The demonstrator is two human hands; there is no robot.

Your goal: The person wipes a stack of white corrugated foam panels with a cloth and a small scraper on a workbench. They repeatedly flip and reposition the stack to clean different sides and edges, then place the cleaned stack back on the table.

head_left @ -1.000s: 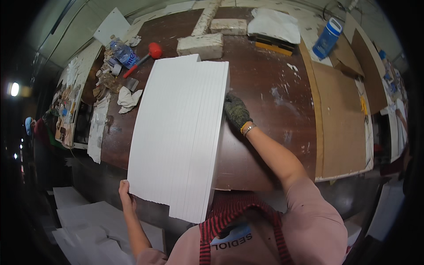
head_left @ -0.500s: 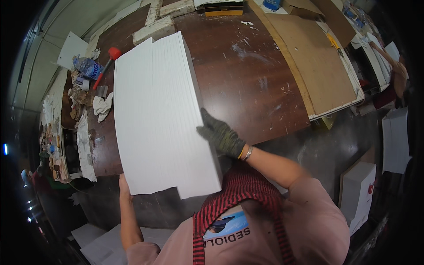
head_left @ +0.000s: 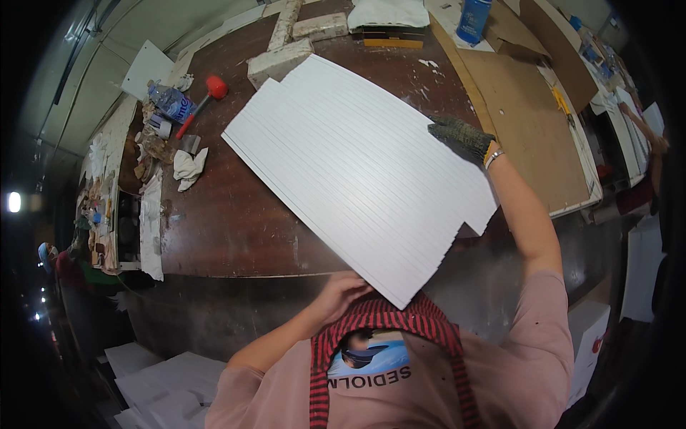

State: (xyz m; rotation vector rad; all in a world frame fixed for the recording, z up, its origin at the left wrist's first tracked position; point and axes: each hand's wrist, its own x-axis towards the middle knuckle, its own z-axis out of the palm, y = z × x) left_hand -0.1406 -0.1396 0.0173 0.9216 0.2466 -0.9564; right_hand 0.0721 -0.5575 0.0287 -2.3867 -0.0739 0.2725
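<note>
The white, finely ridged block with notched ends [head_left: 350,171] lies slantwise over the near edge of the glossy dark-brown table [head_left: 214,229], between the bare left hand [head_left: 339,297], curled at its near corner, and the dark-green-gloved right hand [head_left: 462,139], against its right edge. Whether either hand grips, I cannot tell.

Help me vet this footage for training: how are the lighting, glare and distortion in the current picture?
Head view: the white ridged stack is brightly lit, its lines readable; head view: a lamp glares at far left against near-black surroundings; head view: fisheye distortion bends the outer scene, and the corners fall to black.
</note>
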